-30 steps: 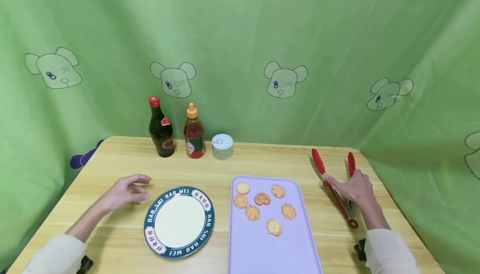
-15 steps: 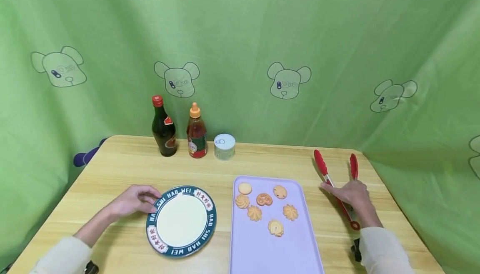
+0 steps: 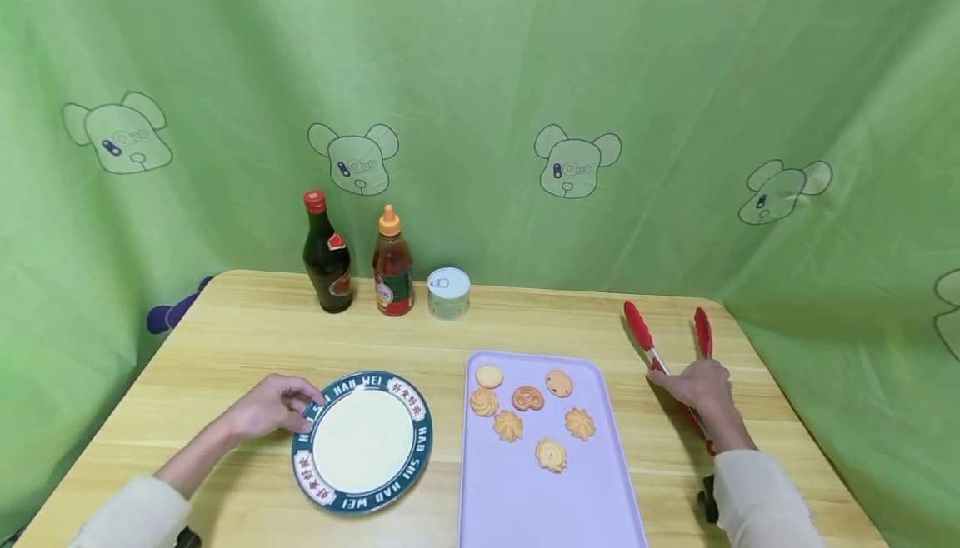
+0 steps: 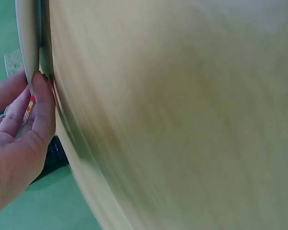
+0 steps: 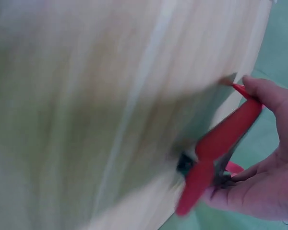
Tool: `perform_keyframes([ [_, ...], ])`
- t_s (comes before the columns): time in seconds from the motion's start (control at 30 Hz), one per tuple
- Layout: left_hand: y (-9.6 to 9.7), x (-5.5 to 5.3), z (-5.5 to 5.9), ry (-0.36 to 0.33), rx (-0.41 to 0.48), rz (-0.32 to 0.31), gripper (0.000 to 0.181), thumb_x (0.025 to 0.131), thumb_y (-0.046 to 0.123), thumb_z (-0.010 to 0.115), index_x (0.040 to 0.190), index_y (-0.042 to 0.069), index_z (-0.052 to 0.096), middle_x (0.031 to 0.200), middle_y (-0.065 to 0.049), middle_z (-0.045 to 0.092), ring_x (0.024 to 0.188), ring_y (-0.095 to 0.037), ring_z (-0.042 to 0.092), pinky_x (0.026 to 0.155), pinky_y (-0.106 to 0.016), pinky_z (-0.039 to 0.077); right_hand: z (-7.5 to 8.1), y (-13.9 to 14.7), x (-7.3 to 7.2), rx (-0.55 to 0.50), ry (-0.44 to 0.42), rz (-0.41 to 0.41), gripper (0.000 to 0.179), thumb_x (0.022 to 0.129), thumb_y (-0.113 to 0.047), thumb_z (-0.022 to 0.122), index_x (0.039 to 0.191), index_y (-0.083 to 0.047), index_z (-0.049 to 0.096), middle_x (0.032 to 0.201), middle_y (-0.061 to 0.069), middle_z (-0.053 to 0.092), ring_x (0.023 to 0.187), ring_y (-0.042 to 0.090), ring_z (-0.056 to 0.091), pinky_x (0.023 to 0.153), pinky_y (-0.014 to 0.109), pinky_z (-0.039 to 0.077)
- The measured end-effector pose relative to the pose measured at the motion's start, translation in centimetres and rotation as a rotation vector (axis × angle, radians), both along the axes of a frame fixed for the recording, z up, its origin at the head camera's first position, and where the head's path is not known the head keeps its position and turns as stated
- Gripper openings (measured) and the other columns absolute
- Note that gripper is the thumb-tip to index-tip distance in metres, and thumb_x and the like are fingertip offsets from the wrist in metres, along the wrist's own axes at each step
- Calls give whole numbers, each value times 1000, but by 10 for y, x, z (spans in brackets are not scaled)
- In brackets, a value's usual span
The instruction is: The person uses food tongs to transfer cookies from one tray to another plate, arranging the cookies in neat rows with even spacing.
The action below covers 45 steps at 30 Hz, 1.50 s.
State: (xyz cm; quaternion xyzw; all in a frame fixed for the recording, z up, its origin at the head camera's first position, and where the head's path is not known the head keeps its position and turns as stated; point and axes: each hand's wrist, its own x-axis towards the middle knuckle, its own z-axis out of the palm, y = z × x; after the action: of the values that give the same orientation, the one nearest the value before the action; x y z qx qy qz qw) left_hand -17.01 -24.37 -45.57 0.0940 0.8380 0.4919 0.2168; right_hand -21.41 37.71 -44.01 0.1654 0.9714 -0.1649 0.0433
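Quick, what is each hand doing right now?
Left hand: fingers grip the rim of the round blue-rimmed white plate.
Right hand: fingers curl round the red metal tongs on the wooden table.

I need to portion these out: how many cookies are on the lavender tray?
6 cookies, all in the far half of the tray: a back row of three, two swirls behind the nearest, and one nearest. None looks hidden.
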Motion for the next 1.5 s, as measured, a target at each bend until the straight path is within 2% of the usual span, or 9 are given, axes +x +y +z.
perform_keyframes([
  [0.17, 1, 0, -2, 1, -14, 15, 37, 72, 0, 74, 107, -4, 64, 95, -10, 67, 81, -17, 61, 71, -28, 55, 2, 2, -2, -43, 10, -27, 60, 75, -58, 66, 68, -1, 50, 68, 13, 48, 65, 25, 45, 49, 30, 37],
  [0.3, 2, 1, 0, -4, -24, 31, 37, 71, -1, 74, 107, -4, 64, 95, -11, 67, 81, -18, 61, 72, -28, 55, 2, 1, -3, -36, 84, -45, 68, 74, -64, 64, 76, 2, 48, 68, 13, 47, 62, 23, 45, 46, 29, 36],
  [0.5, 1, 2, 1, -7, -29, 32, 38, 71, -2, 73, 108, -4, 63, 96, -10, 66, 82, -18, 61, 73, -28, 55, 6, 1, -5, 30, 177, 18, 83, 75, -72, 58, 83, 9, 47, 72, 19, 48, 60, 24, 46, 45, 29, 35],
  [0.63, 2, 1, 0, -9, -25, 34, 37, 71, -1, 73, 108, -3, 64, 95, -9, 66, 82, -18, 61, 72, -28, 55, 13, -3, -2, 23, 177, 69, 92, 74, -75, 55, 93, 14, 48, 78, 23, 53, 63, 27, 49, 48, 29, 38],
  [0.87, 3, 1, 0, -7, -46, 39, 37, 71, 0, 74, 107, -2, 64, 95, -8, 66, 82, -18, 60, 73, -29, 54, 32, -17, 12, 0, 229, 210, 82, 75, -68, 62, 97, 10, 50, 79, 19, 53, 67, 26, 50, 51, 28, 37],
  [1.07, 3, 1, 1, -13, -41, 39, 37, 71, -1, 73, 107, -2, 64, 94, -9, 65, 81, -18, 59, 72, -28, 54, 44, -29, 23, 34, 225, 315, 90, 74, -67, 64, 114, 13, 50, 99, 29, 60, 80, 34, 58, 59, 38, 49],
  [1.27, 3, 1, 2, -16, -42, 41, 37, 71, -2, 73, 107, -2, 64, 95, -9, 65, 81, -18, 59, 72, -28, 54, 49, -38, 33, 29, 197, 422, 76, 71, -61, 71, 107, 3, 54, 85, 16, 59, 71, 23, 51, 54, 30, 42],
  [1.37, 4, 1, 2, -15, -44, 43, 37, 71, -2, 73, 108, -3, 64, 94, -9, 65, 80, -18, 58, 72, -28, 54, 49, -42, 38, 35, 203, 470, 77, 68, -59, 75, 109, 4, 56, 82, 11, 58, 69, 20, 48, 55, 28, 39],
  [1.5, 4, 1, 3, -14, -33, 37, 37, 72, -2, 73, 108, -3, 64, 95, -10, 65, 80, -18, 58, 71, -28, 54, 50, -46, 44, 63, 200, 505, 85, 67, -57, 76, 116, 8, 54, 84, 10, 60, 72, 19, 50, 59, 30, 43],
])
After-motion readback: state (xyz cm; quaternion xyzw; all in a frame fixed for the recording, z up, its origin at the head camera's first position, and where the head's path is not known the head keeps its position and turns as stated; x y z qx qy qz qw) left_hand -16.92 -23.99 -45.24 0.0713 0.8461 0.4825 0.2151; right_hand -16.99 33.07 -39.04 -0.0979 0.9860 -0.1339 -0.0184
